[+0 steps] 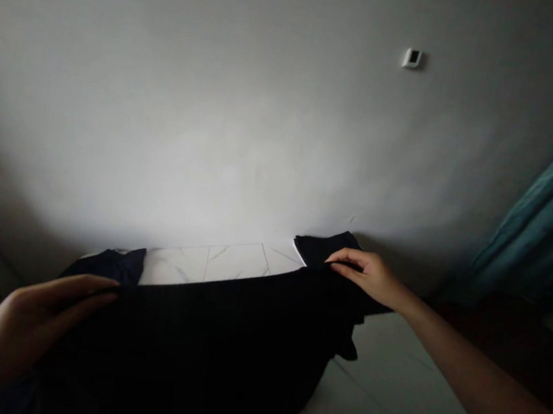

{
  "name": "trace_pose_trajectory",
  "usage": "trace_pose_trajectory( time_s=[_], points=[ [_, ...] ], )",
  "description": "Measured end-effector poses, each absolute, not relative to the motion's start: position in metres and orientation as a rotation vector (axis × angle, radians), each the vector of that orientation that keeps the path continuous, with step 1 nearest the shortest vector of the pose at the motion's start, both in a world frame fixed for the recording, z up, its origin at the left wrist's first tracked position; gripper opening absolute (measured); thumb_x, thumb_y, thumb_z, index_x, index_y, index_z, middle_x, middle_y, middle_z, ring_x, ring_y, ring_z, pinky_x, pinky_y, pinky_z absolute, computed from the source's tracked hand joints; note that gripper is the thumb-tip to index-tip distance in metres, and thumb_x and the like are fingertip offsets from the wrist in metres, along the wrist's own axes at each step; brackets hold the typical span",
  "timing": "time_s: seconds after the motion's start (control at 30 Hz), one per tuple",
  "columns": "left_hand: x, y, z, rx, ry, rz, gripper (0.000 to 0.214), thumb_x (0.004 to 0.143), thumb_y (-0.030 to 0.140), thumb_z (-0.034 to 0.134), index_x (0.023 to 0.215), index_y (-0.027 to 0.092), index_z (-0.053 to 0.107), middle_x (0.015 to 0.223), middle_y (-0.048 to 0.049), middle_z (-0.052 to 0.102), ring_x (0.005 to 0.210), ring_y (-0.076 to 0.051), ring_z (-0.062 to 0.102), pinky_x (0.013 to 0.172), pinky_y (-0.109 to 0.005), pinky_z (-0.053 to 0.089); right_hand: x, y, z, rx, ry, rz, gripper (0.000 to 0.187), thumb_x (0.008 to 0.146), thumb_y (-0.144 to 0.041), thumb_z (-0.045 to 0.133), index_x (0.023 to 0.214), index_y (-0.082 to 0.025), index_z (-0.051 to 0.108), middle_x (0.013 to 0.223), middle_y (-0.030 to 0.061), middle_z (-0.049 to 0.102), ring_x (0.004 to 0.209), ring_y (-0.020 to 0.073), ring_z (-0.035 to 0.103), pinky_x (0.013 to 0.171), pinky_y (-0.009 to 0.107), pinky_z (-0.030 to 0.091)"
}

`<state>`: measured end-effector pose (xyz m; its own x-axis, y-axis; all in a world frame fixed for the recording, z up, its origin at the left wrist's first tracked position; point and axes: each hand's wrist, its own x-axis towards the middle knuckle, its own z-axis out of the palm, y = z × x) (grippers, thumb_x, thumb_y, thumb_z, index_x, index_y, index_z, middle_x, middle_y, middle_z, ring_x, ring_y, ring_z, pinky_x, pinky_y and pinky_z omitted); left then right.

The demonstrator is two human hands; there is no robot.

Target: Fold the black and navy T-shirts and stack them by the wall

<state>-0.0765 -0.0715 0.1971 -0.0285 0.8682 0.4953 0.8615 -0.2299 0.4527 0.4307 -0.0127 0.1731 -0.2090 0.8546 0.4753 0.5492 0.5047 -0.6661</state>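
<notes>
While the left hand (45, 305) pinches one end of the upper edge of a black cloth (209, 346) between thumb and fingers, the right hand (373, 277) pinches the other end, each grip nearly closed, the fabric spanning between and below them. Just beyond the left grip lies a dark blue cloth (121, 264); just beyond the right, a white-edged dark cloth (320, 248) on a white veined surface (234, 260).
</notes>
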Motion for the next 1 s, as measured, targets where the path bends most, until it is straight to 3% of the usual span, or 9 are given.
trace_pose_trajectory(
  time_s=[0.17,0.37,0.57,0.7,0.8,0.9,1.0],
  points=[
    [-0.043,-0.032,0.249,2.384,1.720,1.181,0.025,0.078,0.051,0.061,0.078,0.030,0.074,0.079,0.0063,0.074,0.072,-0.017,0.066,0.074,-0.026,0.052,0.446,0.026,0.202,-1.227,-1.842,0.192,0.036,0.081,-0.058,0.061,0.084,-0.022,0.071,0.087,0.0058,0.074,0.084,0.0242,0.068,0.081,0.039,0.052],
    [-0.022,0.027,0.325,2.469,1.657,1.471,0.024,0.073,0.042,0.068,0.079,0.019,0.070,0.071,0.0000,0.066,0.067,-0.014,0.058,0.063,-0.023,0.045,0.443,0.058,0.292,-1.224,-1.478,-0.386,0.018,0.084,-0.033,0.062,0.090,-0.018,0.072,0.090,0.0086,0.075,0.083,0.0208,0.066,0.076,0.032,0.049],
    [-0.007,0.035,0.366,2.507,1.399,1.501,0.023,0.069,0.036,0.073,0.076,0.016,0.063,0.063,0.0039,0.054,0.058,-0.009,0.047,0.053,-0.021,0.036,0.436,0.063,0.352,-1.224,-1.450,-0.533,0.016,0.082,-0.025,0.064,0.093,-0.019,0.073,0.092,0.0092,0.075,0.084,0.0219,0.067,0.073,0.031,0.046],
    [0.002,0.032,0.367,2.540,1.290,1.450,0.022,0.069,0.032,0.071,0.070,0.017,0.056,0.063,0.0045,0.051,0.061,-0.009,0.043,0.056,-0.022,0.035,0.438,0.067,0.366,-1.176,-1.430,-0.558,0.019,0.085,-0.035,0.062,0.090,-0.021,0.073,0.092,0.0093,0.075,0.081,0.0216,0.066,0.072,0.033,0.046],
    [0.007,0.030,0.363,2.472,1.321,1.418,0.023,0.066,0.028,0.069,0.065,0.018,0.048,0.061,0.0062,0.045,0.060,-0.009,0.039,0.055,-0.022,0.033,0.440,0.069,0.369,-1.137,-1.405,-0.537,0.033,0.084,-0.053,0.059,0.085,-0.023,0.073,0.089,0.0100,0.075,0.078,0.0232,0.066,0.070,0.036,0.046],
    [0.008,0.020,0.356,2.360,1.339,1.372,0.024,0.067,0.027,0.065,0.065,0.020,0.042,0.058,0.0078,0.038,0.057,-0.008,0.035,0.051,-0.020,0.029,0.445,0.062,0.364,-1.112,-1.421,-0.514,0.058,0.075,-0.078,0.050,0.079,-0.024,0.071,0.081,0.0105,0.074,0.071,0.0245,0.065,0.065,0.039,0.046],
    [0.003,-0.005,0.348,2.337,1.328,1.255,0.020,0.071,0.034,0.065,0.073,0.020,0.050,0.061,0.0067,0.045,0.057,-0.009,0.041,0.050,-0.020,0.032,0.456,0.041,0.355,-1.098,-1.502,-0.455,0.073,0.062,-0.093,0.045,0.077,-0.027,0.071,0.077,0.0096,0.073,0.065,0.0243,0.064,0.063,0.041,0.047]
  ],
)
